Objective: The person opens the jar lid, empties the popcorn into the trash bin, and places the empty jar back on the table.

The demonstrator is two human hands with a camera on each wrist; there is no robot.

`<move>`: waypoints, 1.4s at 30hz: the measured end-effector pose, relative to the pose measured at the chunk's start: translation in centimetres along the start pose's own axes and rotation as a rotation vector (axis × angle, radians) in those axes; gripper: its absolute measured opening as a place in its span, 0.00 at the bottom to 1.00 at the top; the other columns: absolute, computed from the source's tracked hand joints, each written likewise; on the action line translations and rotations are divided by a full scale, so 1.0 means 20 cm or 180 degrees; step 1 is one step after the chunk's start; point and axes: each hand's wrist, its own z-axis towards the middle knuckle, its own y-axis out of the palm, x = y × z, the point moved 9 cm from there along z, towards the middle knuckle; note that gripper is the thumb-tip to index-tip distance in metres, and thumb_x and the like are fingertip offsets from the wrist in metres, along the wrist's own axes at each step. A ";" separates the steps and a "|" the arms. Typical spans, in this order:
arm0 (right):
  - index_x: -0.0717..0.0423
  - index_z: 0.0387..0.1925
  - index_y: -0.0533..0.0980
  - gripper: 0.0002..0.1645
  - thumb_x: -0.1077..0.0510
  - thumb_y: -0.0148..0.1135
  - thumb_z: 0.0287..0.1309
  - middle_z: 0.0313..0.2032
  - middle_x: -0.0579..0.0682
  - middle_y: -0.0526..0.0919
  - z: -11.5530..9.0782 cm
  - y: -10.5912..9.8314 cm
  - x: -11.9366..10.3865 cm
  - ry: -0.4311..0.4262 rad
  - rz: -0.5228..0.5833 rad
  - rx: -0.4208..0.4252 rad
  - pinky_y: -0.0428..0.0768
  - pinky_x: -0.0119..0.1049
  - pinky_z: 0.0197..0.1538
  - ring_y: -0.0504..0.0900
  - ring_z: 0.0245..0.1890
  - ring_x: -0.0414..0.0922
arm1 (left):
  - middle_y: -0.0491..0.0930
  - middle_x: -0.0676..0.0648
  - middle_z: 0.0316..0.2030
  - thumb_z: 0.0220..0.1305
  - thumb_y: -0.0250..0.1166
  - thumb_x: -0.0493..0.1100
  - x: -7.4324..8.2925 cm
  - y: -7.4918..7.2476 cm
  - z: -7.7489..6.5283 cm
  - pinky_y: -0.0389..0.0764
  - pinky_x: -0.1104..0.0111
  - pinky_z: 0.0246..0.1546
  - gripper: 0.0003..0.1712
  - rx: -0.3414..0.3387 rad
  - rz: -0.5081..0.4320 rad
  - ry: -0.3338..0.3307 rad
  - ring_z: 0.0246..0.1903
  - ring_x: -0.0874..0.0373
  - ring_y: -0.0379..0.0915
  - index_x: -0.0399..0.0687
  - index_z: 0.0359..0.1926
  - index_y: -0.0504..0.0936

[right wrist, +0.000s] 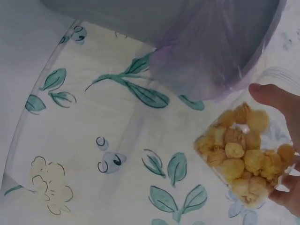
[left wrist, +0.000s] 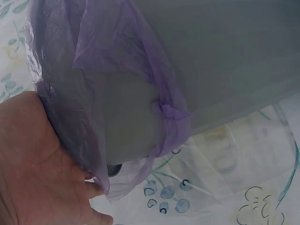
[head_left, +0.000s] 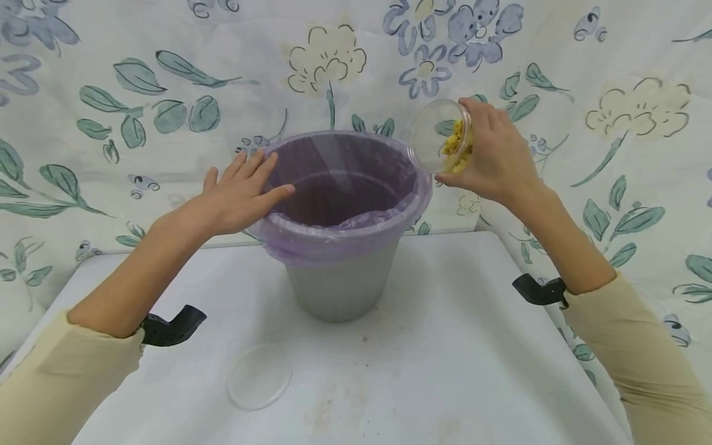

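A grey bin (head_left: pixel 339 290) lined with a purple plastic bag (head_left: pixel 345 238) stands upright on the table. My left hand (head_left: pixel 236 194) rests on the bin's left rim with fingers straight; in the left wrist view the palm lies against the purple bag (left wrist: pixel 173 126). With my right hand (head_left: pixel 495 151) I grip a clear plastic jar (head_left: pixel 434 139) by its sides. It is tilted, its mouth towards the bin's right rim. Yellow popcorn-like pieces (right wrist: pixel 239 154) lie inside, near the jar's base. The bottom of the bin's inside is too dark to make out.
A clear round lid (head_left: pixel 259 377) lies on the white table (head_left: pixel 445 346) in front of the bin. Small dark crumbs and brownish smudges mark the tabletop. Floral cloth (head_left: pixel 250 105) hangs behind the table and down its right side.
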 end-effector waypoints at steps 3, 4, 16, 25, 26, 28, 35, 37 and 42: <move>0.62 0.71 0.56 0.65 0.49 0.84 0.37 0.63 0.67 0.69 0.02 0.01 0.00 -0.0128 -0.0115 0.0115 0.70 0.56 0.62 0.68 0.62 0.63 | 0.25 0.35 0.77 0.75 0.36 0.69 0.00 0.00 0.00 0.21 0.34 0.64 0.49 0.0005 0.0014 -0.0003 0.74 0.37 0.15 0.41 0.78 0.31; 0.63 0.70 0.56 0.64 0.49 0.84 0.37 0.62 0.67 0.69 0.03 0.01 0.00 -0.0176 -0.0145 0.0153 0.70 0.56 0.63 0.68 0.62 0.63 | 0.25 0.35 0.77 0.75 0.36 0.69 0.00 0.00 0.00 0.21 0.34 0.64 0.49 0.0008 0.0018 -0.0005 0.74 0.36 0.15 0.41 0.78 0.31; 0.65 0.66 0.62 0.52 0.51 0.79 0.43 0.58 0.65 0.74 0.07 0.00 -0.09 -0.0769 -0.0450 0.0482 0.70 0.53 0.64 0.71 0.59 0.63 | 0.26 0.34 0.77 0.76 0.37 0.68 -0.01 0.01 0.01 0.21 0.34 0.64 0.49 0.0056 0.0018 -0.0019 0.74 0.37 0.15 0.40 0.79 0.33; 0.65 0.64 0.64 0.49 0.51 0.78 0.44 0.58 0.64 0.75 0.09 0.01 -0.15 -0.0997 -0.0721 0.0544 0.68 0.54 0.64 0.71 0.58 0.63 | 0.26 0.34 0.77 0.76 0.38 0.67 0.00 0.01 0.01 0.21 0.35 0.64 0.48 0.0086 -0.0008 0.0003 0.74 0.38 0.15 0.40 0.79 0.33; 0.65 0.64 0.64 0.49 0.51 0.78 0.45 0.58 0.64 0.75 0.09 0.01 -0.16 -0.1054 -0.0750 0.0581 0.68 0.53 0.64 0.71 0.58 0.63 | 0.27 0.34 0.77 0.76 0.38 0.67 0.00 0.00 0.01 0.21 0.35 0.64 0.48 0.0095 -0.0009 0.0006 0.74 0.38 0.15 0.40 0.79 0.34; 0.66 0.64 0.65 0.48 0.52 0.77 0.45 0.58 0.64 0.75 0.09 0.01 -0.18 -0.1143 -0.0807 0.0644 0.67 0.52 0.64 0.71 0.57 0.63 | 0.27 0.34 0.77 0.76 0.38 0.67 0.01 0.00 0.01 0.21 0.35 0.64 0.48 0.0114 -0.0013 0.0013 0.74 0.38 0.15 0.41 0.79 0.34; 0.66 0.65 0.64 0.53 0.55 0.80 0.40 0.58 0.64 0.73 0.09 0.02 -0.23 -0.1345 -0.0959 0.0779 0.64 0.51 0.67 0.71 0.57 0.62 | 0.27 0.34 0.77 0.76 0.39 0.65 0.01 0.00 0.01 0.22 0.35 0.65 0.47 0.0139 -0.0035 0.0045 0.74 0.38 0.15 0.41 0.79 0.34; 0.66 0.65 0.64 0.54 0.55 0.82 0.38 0.59 0.64 0.73 0.09 0.02 -0.24 -0.1391 -0.1007 0.0791 0.64 0.51 0.67 0.70 0.58 0.62 | 0.27 0.34 0.77 0.76 0.39 0.65 0.01 0.00 0.01 0.21 0.35 0.64 0.47 0.0133 -0.0044 0.0038 0.74 0.38 0.15 0.41 0.79 0.34; 0.66 0.66 0.63 0.56 0.56 0.83 0.36 0.60 0.65 0.72 0.09 0.04 -0.25 -0.1417 -0.1095 0.0764 0.61 0.53 0.70 0.70 0.60 0.62 | 0.27 0.34 0.77 0.76 0.39 0.65 0.00 0.00 0.01 0.21 0.35 0.64 0.47 0.0126 -0.0044 0.0030 0.74 0.38 0.15 0.42 0.79 0.34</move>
